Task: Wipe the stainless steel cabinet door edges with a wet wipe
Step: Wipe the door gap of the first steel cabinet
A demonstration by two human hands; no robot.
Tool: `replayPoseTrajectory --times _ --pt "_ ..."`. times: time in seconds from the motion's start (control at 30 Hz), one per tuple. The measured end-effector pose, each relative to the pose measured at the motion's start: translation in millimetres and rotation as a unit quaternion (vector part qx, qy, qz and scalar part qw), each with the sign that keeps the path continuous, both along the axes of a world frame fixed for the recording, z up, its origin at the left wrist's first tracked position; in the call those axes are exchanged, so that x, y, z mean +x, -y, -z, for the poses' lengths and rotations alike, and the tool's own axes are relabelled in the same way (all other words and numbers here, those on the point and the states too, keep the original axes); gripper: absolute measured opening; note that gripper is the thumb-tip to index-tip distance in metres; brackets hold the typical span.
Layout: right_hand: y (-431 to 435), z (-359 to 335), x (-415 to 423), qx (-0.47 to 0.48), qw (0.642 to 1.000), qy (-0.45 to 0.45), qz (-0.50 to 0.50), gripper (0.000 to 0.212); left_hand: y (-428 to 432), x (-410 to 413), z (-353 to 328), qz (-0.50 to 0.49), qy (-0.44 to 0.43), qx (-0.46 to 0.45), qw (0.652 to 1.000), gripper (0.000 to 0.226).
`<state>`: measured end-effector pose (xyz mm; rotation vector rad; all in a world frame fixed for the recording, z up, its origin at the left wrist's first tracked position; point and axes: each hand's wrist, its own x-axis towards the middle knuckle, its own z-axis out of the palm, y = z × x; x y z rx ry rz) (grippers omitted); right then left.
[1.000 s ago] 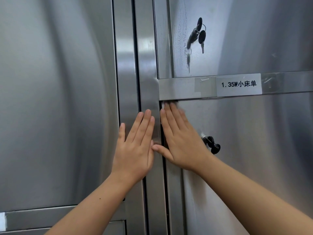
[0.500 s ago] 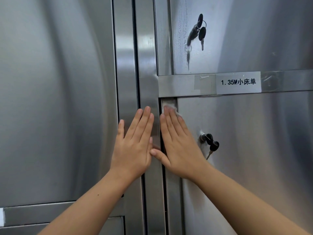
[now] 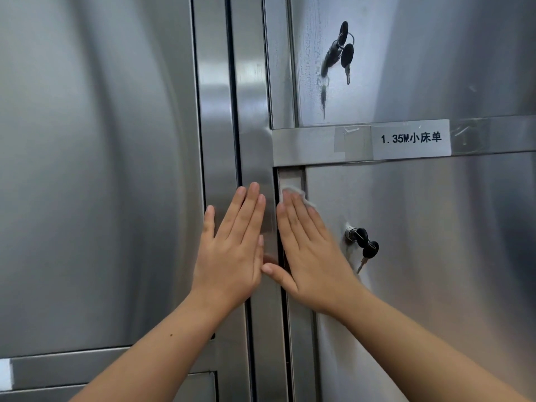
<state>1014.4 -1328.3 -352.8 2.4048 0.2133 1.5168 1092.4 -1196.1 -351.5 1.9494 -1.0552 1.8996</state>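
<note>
The thin white wet wipe (image 3: pixel 296 193) is pressed against the narrow vertical edge strip (image 3: pixel 291 177) of the lower right stainless steel cabinet door (image 3: pixel 435 271) beneath the straight fingers of the right hand (image 3: pixel 313 256); nothing is curled round it, and only a crumpled corner is seen past the fingertips, toward 12 o'clock; the left hand (image 3: pixel 232 250) is laid flat and empty, fingers straight, on the brushed steel upright post (image 3: pixel 255 134), at 9 o'clock of the right; the edge's long axis runs from 12 to 6 o'clock, directly under the nearer right hand; the next stroke is judged to follow that line; the black-headed keys (image 3: pixel 366 247) at 3 o'clock should be cleared.
</note>
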Motion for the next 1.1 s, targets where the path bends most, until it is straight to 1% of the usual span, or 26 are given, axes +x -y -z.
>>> replayPoseTrajectory --times 0.13,0.2,0.3,0.43,0.57,0.63,0.73,0.83,0.9,1.0,1.1 --pt "0.5 -23.3 0.1 0.003 1.0 -0.018 0.023 0.081 0.0 1.4 0.3 0.013 0.001 -0.005 1.0 0.055" --pt "-2.7 -29.4 3.9 0.017 1.0 -0.001 0.014 0.081 0.0 1.1 -0.2 0.016 -0.002 -0.008 1.0 0.056" --pt "-6.1 -13.3 4.7 0.035 0.999 0.022 -0.003 0.079 0.0 0.4 -0.3 0.008 -0.001 -0.003 1.0 0.056" --pt "0.0 10.0 -0.3 0.002 1.0 0.012 -0.004 0.077 0.1 0.8 0.1 -0.003 0.003 -0.003 1.0 0.054" --pt "5.7 -11.1 -0.8 -0.029 0.999 0.035 0.015 0.074 0.1 1.8 -0.2 0.017 0.002 -0.004 1.0 0.054" --pt "4.3 -14.7 0.3 -0.022 0.999 0.033 0.02 0.076 -0.8 1.4 -0.4 0.024 0.0 -0.006 1.0 0.053" --pt "0.9 6.9 -0.9 -0.008 1.0 0.007 0.022 0.079 -2.0 -0.3 -1.3 0.023 0.0 -0.004 1.0 0.054" --pt "3.0 27.6 -3.6 -0.034 0.999 0.009 0.027 0.084 -2.7 0.1 -1.5 0.022 -0.005 -0.001 1.0 0.058" --pt "6.2 22.4 -2.8 -0.043 0.999 0.019 0.022 0.087 -2.7 1.6 -0.9 0.019 -0.004 -0.001 1.0 0.062" --pt "6.6 2.9 -0.2 -0.033 0.999 0.024 0.011 0.093 -2.7 3.0 -0.9 0.016 0.005 -0.002 1.0 0.062" --pt "2.8 10.9 0.2 -0.008 1.0 0.013 -0.008 0.095 -2.7 2.4 -0.9 0.014 0.009 -0.005 1.0 0.06"
